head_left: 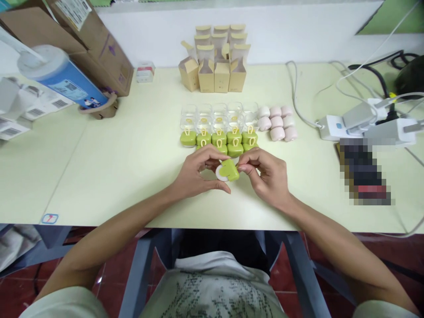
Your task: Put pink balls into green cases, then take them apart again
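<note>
Between my two hands is a small green case (231,169) with a rounded white part at its left end. My left hand (202,173) holds it, the fingers above and the thumb below. At the case's right end my right hand (263,174) pinches with thumb and forefinger; the exact spot it grips is hidden. Just beyond my hands stand rows of similar green cases (219,138) with pale yellow loops on top. Behind them are rows of clear plastic covers (218,115), several with a yellow mark. Pinkish-white rounded pieces (277,133) are grouped to their right.
Small open cardboard boxes (207,79) stand by the wall. At the left are a large carton (109,57), a blue cylindrical container (71,81) and white boxes (46,104). Power strips (344,126) with cables and a pixelated dark object (362,170) lie at the right.
</note>
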`<state>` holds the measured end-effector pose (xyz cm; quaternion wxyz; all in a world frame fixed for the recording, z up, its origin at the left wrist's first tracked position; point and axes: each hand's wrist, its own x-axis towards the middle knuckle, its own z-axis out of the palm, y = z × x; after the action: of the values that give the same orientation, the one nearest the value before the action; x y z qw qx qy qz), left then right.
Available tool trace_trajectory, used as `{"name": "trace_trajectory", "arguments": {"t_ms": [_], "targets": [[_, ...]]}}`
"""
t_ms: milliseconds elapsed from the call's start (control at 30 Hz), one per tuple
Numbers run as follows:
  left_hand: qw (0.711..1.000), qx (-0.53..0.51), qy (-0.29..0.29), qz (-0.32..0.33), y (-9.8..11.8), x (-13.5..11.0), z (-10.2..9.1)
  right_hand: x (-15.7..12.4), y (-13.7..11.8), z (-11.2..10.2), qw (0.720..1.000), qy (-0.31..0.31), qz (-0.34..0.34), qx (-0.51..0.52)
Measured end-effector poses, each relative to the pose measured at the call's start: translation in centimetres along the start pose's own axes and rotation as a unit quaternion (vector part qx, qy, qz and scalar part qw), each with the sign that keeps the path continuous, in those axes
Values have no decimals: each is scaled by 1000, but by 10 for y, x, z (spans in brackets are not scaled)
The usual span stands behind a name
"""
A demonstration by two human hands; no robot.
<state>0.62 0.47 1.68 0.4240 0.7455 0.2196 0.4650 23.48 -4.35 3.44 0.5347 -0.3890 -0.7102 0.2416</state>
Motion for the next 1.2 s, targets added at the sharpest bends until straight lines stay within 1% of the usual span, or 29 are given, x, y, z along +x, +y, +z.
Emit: {"name": "trace_trajectory", "arguments": {"t_ms": [100, 167, 233, 300, 333, 400, 500, 567, 633, 733, 800, 900, 967, 1067, 1133, 1200], "targets": [[998, -42, -17, -32, -1, 1, -4, -1, 1, 0, 999, 1, 37, 33], [994, -86, -28, -67, 1, 1, -5, -2, 2, 0, 997, 6, 65, 35], [985, -130, -33, -106, 2, 0, -4, -3, 3, 1, 995, 12, 89, 38], [980, -151, -31, -123, 3, -2, -1, -3, 4, 2, 992, 14, 110, 59], [982, -145, -26, -120, 3, -3, 1, -3, 5, 3, 990, 10, 119, 72], [990, -106, -16, -90, 2, -4, 4, -4, 6, 4, 988, -3, 130, 84], [995, -78, -23, -54, 2, -4, 3, -4, 9, 4, 988, -6, 132, 77], [995, -80, -26, -54, 3, -4, 0, -4, 11, 3, 989, -1, 128, 76], [997, -53, -22, -59, 5, -4, -3, -3, 12, 2, 991, -2, 115, 66], [998, 50, -24, -33, 9, -5, 0, -4, 10, 3, 997, -7, 71, 14], [991, 129, -19, -3, 12, -5, 5, -4, 7, 4, 999, -14, 28, -23], [980, 194, -16, 27, 21, -7, 6, -4, 2, 5, 998, -30, -35, -40], [976, 216, -17, 22, 28, -13, -3, -3, 0, 5, 997, -25, -58, -39], [963, 267, 3, -28, 35, -30, -31, 0, 0, 3, 996, 4, -80, -47], [951, 304, 43, -45, 33, -44, -51, 2, 1, 2, 994, 15, -92, -57], [941, 312, 100, -88, 27, -55, -65, 2, 2, 1, 993, 15, -95, -65]]}}
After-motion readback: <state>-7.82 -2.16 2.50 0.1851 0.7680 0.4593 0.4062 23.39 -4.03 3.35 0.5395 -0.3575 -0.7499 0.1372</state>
